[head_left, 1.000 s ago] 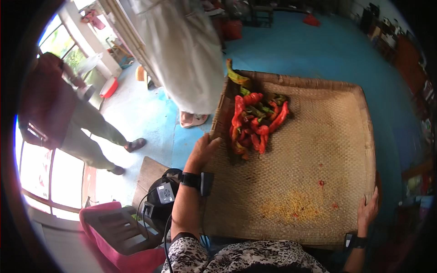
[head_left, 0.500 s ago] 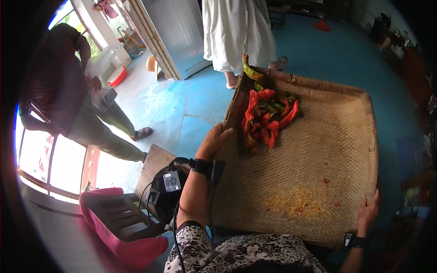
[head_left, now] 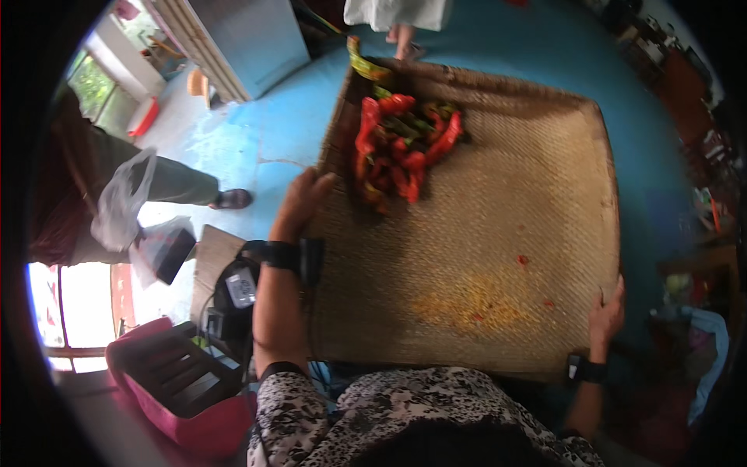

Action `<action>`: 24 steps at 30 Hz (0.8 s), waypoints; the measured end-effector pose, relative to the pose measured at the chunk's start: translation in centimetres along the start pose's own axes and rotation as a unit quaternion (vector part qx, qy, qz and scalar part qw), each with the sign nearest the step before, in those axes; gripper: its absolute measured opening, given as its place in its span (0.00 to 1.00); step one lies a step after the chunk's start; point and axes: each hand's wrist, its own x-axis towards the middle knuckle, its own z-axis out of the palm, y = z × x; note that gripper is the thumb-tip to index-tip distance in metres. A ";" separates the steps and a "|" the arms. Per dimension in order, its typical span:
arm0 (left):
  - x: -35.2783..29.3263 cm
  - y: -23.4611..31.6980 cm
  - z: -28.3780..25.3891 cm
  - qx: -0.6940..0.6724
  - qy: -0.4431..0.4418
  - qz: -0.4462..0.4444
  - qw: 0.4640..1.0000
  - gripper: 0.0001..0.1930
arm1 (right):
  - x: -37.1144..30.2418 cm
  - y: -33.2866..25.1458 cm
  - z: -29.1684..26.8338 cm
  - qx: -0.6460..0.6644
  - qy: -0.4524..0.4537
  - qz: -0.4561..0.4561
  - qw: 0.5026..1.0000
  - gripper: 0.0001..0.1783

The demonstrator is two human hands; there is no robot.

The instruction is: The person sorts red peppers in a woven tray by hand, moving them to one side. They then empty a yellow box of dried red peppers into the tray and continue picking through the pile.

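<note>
A large square woven basket tray [head_left: 513, 194] spans the space before me, held up by both hands. My left hand [head_left: 305, 201] grips its left rim, thumb over the edge and the other fingers mostly hidden. Around the lower right rim my right hand [head_left: 606, 317] is closed. Red and green chili peppers [head_left: 405, 144] are heaped in the far left corner, and a yellow-green pepper [head_left: 366, 66] leans up over the rim there. Small yellow seeds [head_left: 475, 307] lie scattered near the close edge, with a few red pepper bits [head_left: 523, 260] among them.
At left stands a person [head_left: 171, 175] with a plastic bag [head_left: 124, 204] holding a dark box. Beyond the tray is another person in a white skirt [head_left: 397, 14]. A chair with pink cloth [head_left: 206, 424] is at lower left; a grey door [head_left: 245, 47] is far left.
The tray, with both hands on it, has shifted left and up in view. The person in the white skirt appears farther off, and the person with the bag appears lower and closer.
</note>
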 end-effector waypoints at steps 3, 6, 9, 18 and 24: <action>0.2 0.3 -0.2 -0.008 -0.017 0.013 1.000 0.23 | 0.7 -0.1 -0.1 -0.003 0.005 -0.007 1.000 0.32; -0.2 1.7 -1.4 -0.139 -0.077 -0.076 0.984 0.16 | 0.1 -1.5 -0.8 -0.010 0.002 0.002 1.000 0.33; -0.4 2.1 -0.2 -0.156 -0.061 -0.042 0.985 0.15 | 0.3 -1.0 -0.5 -0.023 0.025 -0.017 0.999 0.33; 0.3 0.6 -0.7 -0.063 -0.060 -0.011 0.996 0.21 | 0.1 0.9 -0.1 0.001 0.003 0.004 1.000 0.31; -0.1 0.5 -0.8 -0.014 -0.036 -0.053 0.998 0.23 | 0.6 1.6 1.3 -0.028 0.027 -0.033 0.999 0.31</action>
